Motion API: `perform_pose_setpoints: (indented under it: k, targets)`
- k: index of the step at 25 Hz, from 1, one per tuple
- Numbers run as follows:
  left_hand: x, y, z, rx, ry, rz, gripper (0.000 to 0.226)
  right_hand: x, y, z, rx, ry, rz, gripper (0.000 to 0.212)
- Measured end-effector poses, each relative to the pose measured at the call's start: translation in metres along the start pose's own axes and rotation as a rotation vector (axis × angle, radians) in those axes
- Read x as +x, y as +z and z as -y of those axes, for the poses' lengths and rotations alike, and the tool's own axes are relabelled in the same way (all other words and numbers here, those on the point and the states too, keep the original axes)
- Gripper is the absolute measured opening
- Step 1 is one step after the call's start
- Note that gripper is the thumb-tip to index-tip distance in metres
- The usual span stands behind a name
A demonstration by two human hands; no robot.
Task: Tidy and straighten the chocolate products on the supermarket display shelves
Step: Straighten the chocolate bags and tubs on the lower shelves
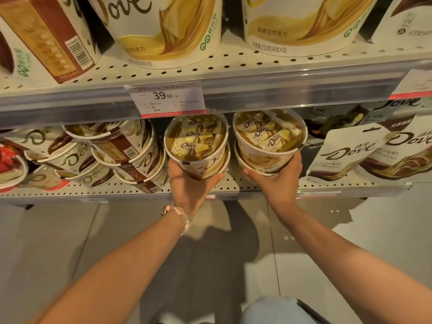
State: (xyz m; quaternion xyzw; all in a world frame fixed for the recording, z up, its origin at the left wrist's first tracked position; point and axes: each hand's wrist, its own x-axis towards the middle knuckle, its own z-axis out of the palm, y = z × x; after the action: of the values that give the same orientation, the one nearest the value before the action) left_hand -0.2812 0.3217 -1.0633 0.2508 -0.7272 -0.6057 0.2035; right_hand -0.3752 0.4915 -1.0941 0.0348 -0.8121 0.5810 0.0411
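Left hand: cups the base of a round cream paper chocolate tub with a clear lid, tilted lid-forward.
Right hand: grips a second, matching tub from beneath.
Place: both sit atop lower tubs on the perforated white metal shelf, just beyond the fingers.
Handling: probably light, fairly stiff, smooth-sided; thin lid may dent.
Hold: base and lower wall.

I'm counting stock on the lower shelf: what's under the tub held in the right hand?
Another tub of the same kind sits under the held tub, only its rim and upper wall showing. The right hand covers its front and the lower shelf beneath.
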Motion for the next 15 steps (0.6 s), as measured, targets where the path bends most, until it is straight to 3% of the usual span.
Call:
perform_pose_setpoints:
  k: [1, 3, 4, 6, 9, 11, 15]
  targets:
    - [0.002, -0.006, 0.001, -0.041, -0.078, 0.027, 0.062, 0.001, -0.003, -0.001, -0.004, -0.014, 0.013, 0.115]
    - [0.007, -0.016, 0.002, 0.161, 0.029, 0.129, 0.061, 0.003, -0.009, -0.003, -0.020, -0.044, 0.054, 0.110]
    - [0.011, -0.021, 0.003, 0.223, 0.031, 0.131, 0.073, 0.004, -0.013, -0.004, -0.031, -0.058, 0.083, 0.108]
    - [0.018, -0.025, 0.011, 0.173, -0.070, 0.187, 0.095, 0.008, -0.021, -0.005, -0.055, -0.087, 0.153, 0.106]
    - [0.025, -0.042, 0.005, 0.175, -0.107, 0.280, 0.094, 0.017, -0.031, -0.003, -0.055, -0.080, 0.260, 0.105]
    - [0.024, -0.043, 0.002, 0.206, -0.093, 0.282, 0.091, 0.020, -0.035, -0.001, -0.036, -0.047, 0.315, 0.107]
    - [0.017, -0.021, 0.015, 0.121, -0.095, 0.049, 0.086, 0.003, -0.031, 0.001, 0.042, -0.060, 0.226, 0.110]
